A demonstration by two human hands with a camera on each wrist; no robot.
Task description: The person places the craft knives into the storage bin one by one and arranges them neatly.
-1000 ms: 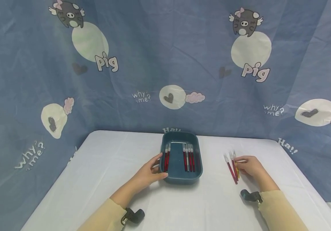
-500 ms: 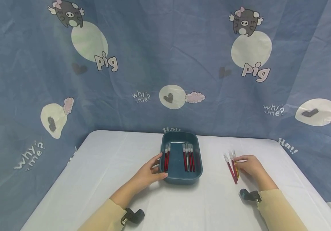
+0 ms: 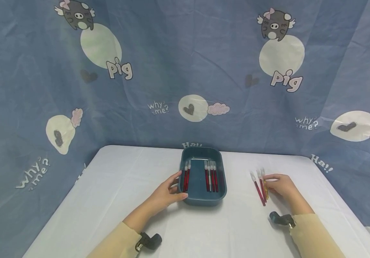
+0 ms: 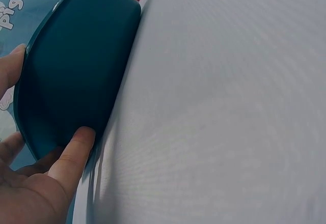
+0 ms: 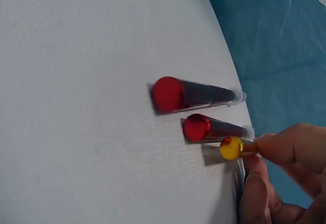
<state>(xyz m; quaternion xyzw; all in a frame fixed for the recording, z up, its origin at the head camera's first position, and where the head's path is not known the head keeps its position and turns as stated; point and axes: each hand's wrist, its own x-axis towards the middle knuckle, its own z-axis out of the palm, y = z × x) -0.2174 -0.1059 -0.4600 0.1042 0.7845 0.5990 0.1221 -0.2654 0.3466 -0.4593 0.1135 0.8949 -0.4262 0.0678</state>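
Observation:
A blue-green tray (image 3: 204, 201) stands at the back middle of the table. My left hand (image 3: 167, 190) holds its near left corner, thumb at the front rim and fingers along the side (image 4: 79, 150). Inside lie two red craft knives (image 3: 186, 177) on the left, and a silver craft knife (image 3: 209, 179) among red ones on the right, all with clear caps. To the tray's right, my right hand (image 3: 279, 186) pinches a gold craft knife (image 5: 232, 147) between thumb and fingers. Two red craft knives (image 5: 168, 94) (image 5: 197, 127) lie right beside it on the cloth.
White cloth covers the table (image 3: 123, 172). A blue printed curtain (image 3: 204, 71) hangs behind and along the sides. A dark camera mount sits on the left wrist (image 3: 149, 242) and another on the right wrist (image 3: 281, 219).
My right hand has shifted very slightly to the right, the gold craft knife with it. The left hand and the tray stay put.

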